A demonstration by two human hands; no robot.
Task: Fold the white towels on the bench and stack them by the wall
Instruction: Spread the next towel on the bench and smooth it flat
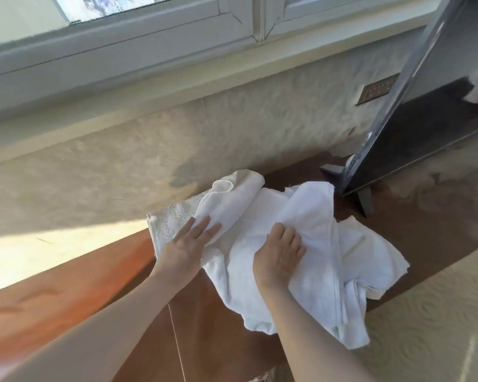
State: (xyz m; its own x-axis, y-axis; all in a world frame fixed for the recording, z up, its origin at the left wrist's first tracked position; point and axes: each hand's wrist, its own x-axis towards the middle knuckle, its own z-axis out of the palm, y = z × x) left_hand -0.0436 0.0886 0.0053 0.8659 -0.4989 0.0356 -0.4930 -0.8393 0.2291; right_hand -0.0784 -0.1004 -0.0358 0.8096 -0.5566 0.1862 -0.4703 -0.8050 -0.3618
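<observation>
Here, at the lower middle of the frame, my two forearms reach up toward the heap of white towels (309,255) lying on the brown bench (116,274). My right hand (279,257), centre right, has its fingers curled into a fold of the top towel, gripping a ridge of cloth. My left hand (189,244), just left of centre, lies flat with straight fingers, pressing on a rolled or bunched towel (226,205) that runs up toward the wall (122,166).

The heap is loose and crumpled, one corner hanging over the bench's near edge at the lower right of the frame. I see no tidy stack yet, so I judge the folding is only beginning: I seem to be separating one towel from the pile.

Next, I think, I need to lift that towel free with my right hand while the left holds the others down, then spread it flat on the bare bench to the left before folding.

Farther back, at the upper right, a dark flat screen (425,125) stands on its feet beside the towels, and the window frame (149,42) runs across the top.
</observation>
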